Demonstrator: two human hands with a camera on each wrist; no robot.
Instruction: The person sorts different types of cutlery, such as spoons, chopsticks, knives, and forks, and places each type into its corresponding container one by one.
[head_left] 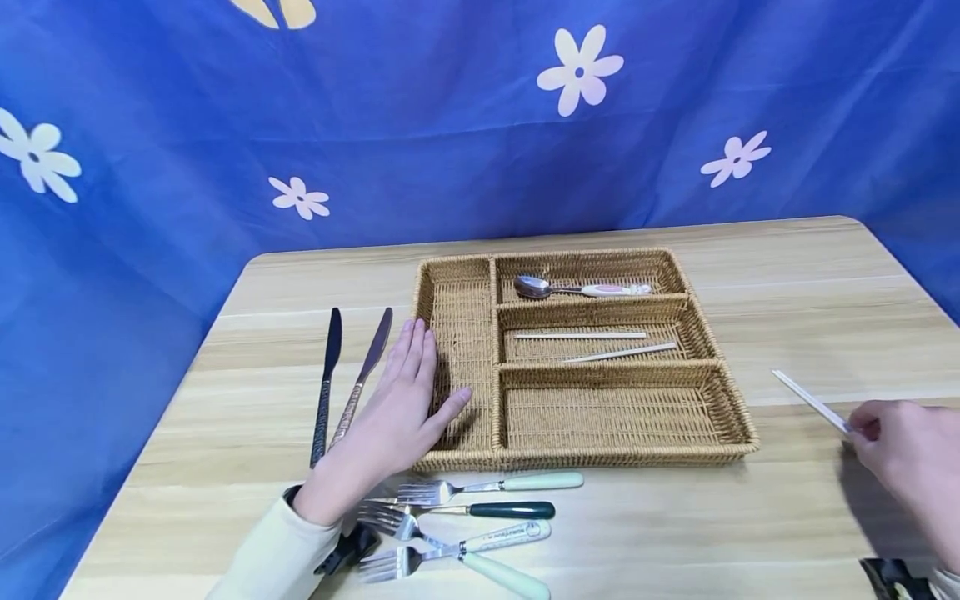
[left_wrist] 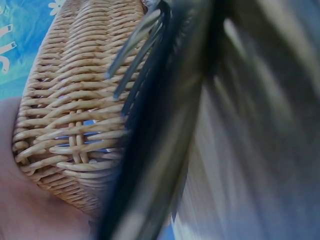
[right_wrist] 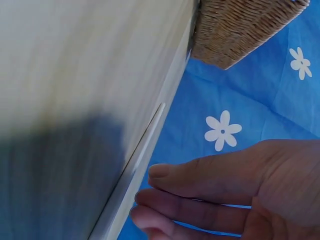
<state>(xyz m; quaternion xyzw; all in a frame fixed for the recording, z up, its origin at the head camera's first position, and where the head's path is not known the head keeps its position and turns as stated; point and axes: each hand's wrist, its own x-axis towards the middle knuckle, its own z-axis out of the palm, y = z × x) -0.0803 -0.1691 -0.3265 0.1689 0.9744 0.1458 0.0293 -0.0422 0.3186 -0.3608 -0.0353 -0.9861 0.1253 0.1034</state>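
A white chopstick (head_left: 810,400) is seen to the right of the tray (head_left: 600,458), at the table (head_left: 825,292). Its near end is met by the bent fingers of the right hand (head_left: 903,454), but whether it is pinched by them cannot be told. The left hand (head_left: 401,417) is laid over the tray's left edge, with its fingers straight and its thumb spread apart from them. Two more chopsticks (head_left: 581,336) are kept in the tray's middle slot on the right side, and a spoon (head_left: 615,290) is kept in the back slot. Two knives (head_left: 322,417) are set left of the tray. Forks (head_left: 543,481) are bunched in front of it. A blue cloth (head_left: 435,125) with flowers is hung behind.
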